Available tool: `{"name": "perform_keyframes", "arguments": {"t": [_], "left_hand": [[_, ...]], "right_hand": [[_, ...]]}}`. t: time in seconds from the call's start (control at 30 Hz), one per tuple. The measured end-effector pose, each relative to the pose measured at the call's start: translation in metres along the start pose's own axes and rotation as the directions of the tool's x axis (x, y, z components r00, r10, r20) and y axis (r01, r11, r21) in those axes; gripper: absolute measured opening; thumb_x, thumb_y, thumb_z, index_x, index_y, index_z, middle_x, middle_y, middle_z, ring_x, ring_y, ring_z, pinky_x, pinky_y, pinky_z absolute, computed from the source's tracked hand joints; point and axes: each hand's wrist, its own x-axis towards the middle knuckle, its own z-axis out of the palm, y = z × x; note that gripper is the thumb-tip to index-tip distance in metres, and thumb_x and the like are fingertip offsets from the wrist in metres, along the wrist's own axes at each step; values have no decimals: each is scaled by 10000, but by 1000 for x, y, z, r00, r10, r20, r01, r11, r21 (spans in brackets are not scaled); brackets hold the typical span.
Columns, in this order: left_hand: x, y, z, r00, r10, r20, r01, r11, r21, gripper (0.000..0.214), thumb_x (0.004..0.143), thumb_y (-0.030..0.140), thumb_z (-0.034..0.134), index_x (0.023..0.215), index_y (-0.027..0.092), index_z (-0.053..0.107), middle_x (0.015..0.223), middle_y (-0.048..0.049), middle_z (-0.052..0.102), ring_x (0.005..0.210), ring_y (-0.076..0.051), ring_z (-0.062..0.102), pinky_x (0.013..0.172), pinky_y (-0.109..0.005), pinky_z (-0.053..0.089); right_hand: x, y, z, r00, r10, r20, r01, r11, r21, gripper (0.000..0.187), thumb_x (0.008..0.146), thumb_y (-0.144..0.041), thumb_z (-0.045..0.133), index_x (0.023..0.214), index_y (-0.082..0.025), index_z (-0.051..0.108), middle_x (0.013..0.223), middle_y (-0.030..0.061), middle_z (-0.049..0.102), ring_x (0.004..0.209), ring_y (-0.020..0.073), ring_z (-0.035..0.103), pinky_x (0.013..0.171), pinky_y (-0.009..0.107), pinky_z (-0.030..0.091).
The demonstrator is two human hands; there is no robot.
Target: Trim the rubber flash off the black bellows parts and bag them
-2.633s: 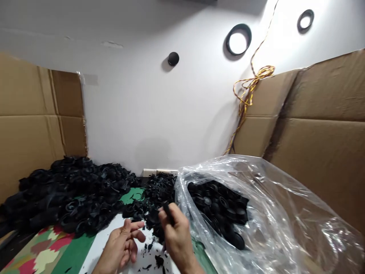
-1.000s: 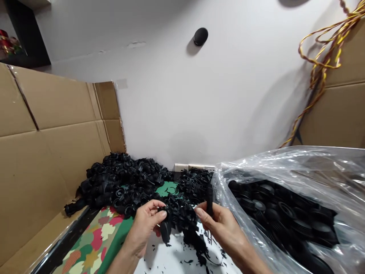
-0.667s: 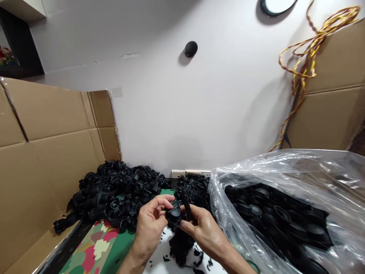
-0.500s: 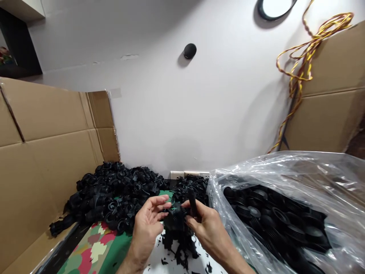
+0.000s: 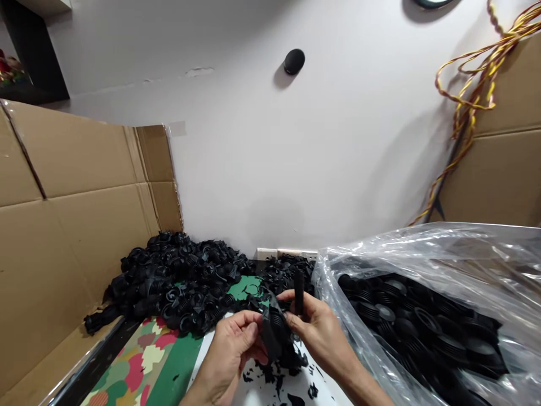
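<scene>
A: Two hands on one piece! Left hand (image 5: 230,352) and right hand (image 5: 321,332) meet low over the counter (image 5: 175,372), with the black ribbed part (image 5: 273,334) pinched between them.

B: Left fingers (image 5: 249,328) are curled tight on its near side. And the right?

A: Right fingers are wrapped round a slim black tool (image 5: 298,290), held upright, their tips touching the part.

B: Heap of black parts (image 5: 177,279) behind on the left, clear bag (image 5: 422,254) of more just right, scraps (image 5: 313,390) underneath.

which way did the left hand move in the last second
Yes: the left hand shifted slightly right, from the parts pile toward the plastic bag, meeting the right hand on a ribbed part.
</scene>
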Motion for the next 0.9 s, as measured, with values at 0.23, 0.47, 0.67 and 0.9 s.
{"name": "perform_keyframes", "arguments": {"t": [0.23, 0.47, 0.67, 0.9], "left_hand": [[-3, -12, 6, 994, -96, -52, 93, 994, -57, 359, 454, 356, 871, 528, 124, 608, 458, 0, 592, 402, -103, 545, 423, -200, 401], [1, -21, -5, 977, -108, -183, 85, 988, -131, 369, 419, 376, 877, 553, 118, 650, 472, -18, 625, 442, -98, 551, 453, -192, 425], [-1, -33, -5, 979, -65, -192, 40, 990, -132, 307, 475, 328, 862, 595, 121, 669, 517, -17, 640, 484, -106, 557, 497, -202, 430], [-7, -34, -1, 935, 280, -218, -216, 936, 278, 160, 573, 214, 767, 536, 154, 623, 568, 11, 579, 560, -130, 498, 537, -220, 401]], "right_hand": [[-4, 13, 10, 996, -39, 83, 60, 958, -282, 237, 665, -152, 511, 820, -212, 680, 624, 13, 678, 561, 203, 594, 533, 282, 425], [-10, 3, -20, 997, 2, -79, 10, 987, 160, 337, 733, -466, 628, 877, -170, 701, 575, 9, 596, 522, 176, 552, 528, 308, 463], [-33, 10, -4, 992, 59, -115, -21, 953, 303, 314, 687, -448, 708, 851, -180, 708, 690, 47, 663, 590, 187, 610, 561, 308, 508], [-44, 28, 10, 962, -114, -247, 176, 954, 245, 203, 714, -405, 701, 821, -232, 709, 891, 65, 656, 778, 221, 624, 680, 345, 547]]}}
